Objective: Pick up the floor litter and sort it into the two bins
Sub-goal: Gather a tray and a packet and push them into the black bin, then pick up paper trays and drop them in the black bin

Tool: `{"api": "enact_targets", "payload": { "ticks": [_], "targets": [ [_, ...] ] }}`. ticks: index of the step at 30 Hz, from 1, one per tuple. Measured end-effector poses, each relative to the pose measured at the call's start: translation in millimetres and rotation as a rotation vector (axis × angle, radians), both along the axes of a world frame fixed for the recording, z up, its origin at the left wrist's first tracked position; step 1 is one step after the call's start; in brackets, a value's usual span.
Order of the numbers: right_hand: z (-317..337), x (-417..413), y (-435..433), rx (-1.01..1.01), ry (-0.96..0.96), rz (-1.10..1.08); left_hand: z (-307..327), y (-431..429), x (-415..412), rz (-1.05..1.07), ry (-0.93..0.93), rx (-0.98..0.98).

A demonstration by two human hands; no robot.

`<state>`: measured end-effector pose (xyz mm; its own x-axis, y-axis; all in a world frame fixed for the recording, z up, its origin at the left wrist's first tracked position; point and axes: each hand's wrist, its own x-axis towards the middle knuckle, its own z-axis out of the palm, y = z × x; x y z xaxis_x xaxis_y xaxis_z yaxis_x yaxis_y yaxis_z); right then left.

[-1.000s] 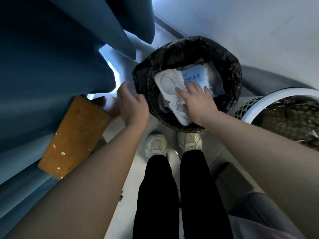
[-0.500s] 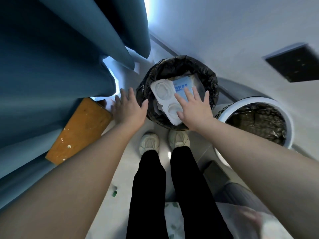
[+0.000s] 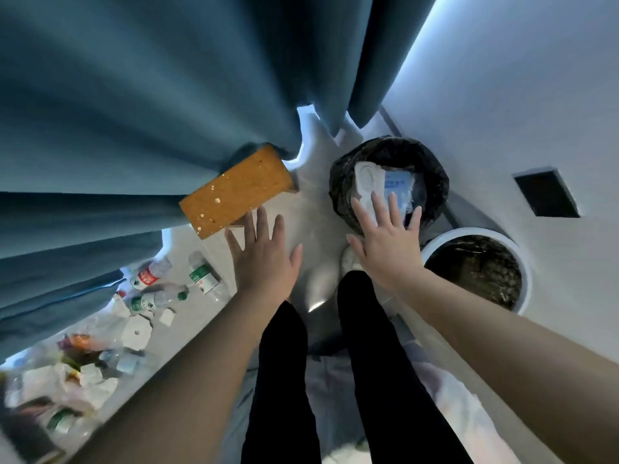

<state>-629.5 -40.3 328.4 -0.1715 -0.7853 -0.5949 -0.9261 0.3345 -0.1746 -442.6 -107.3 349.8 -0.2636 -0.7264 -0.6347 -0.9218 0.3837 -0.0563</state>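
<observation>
A bin with a black liner [image 3: 338, 182] stands by the wall and holds a white moulded tray [image 3: 366, 177] and a blue-printed packet [image 3: 398, 185]. A white perforated bin [image 3: 522, 259] with a dark liner stands to its right. My right hand [image 3: 385, 246] is spread open above the black bin's near rim, holding nothing. Over bare floor left of that bin, my left hand [image 3: 264, 256] has its fingers apart and is empty. Litter lies at lower left: plastic bottles [image 3: 201, 276], a red-labelled bottle [image 3: 147, 276], white packaging pieces [image 3: 135, 333] and wrappers [image 3: 77, 343].
Blue curtains [image 3: 134, 112] hang at left and top. A wooden board [image 3: 237, 192] juts out from under them. My legs [image 3: 284, 380] in black trousers and white shoes stand before the bins. A white wall [image 3: 519, 78] with a dark recess [image 3: 546, 192] is at right.
My view has swung left and pulled back, bringing the floor litter into sight. Both hands have lifted away from the black bin, the right one off the white tray.
</observation>
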Motion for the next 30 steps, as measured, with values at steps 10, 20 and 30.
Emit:
{"api": "enact_targets", "payload": {
  "ticks": [10,20,30],
  "targets": [
    [25.6,136.8,-18.9,0.025,0.004,0.368,28.8,65.7,156.6,0.305,-0.077,-0.028],
    [31.3,362.4,11.6,0.078,0.061,0.558,25.4,134.0,391.1,0.62,-0.06,0.025],
    [32.3,557.1,15.6,0.047,0.018,0.881,29.6,179.5,560.0,0.823,-0.106,0.032]
  ]
}}
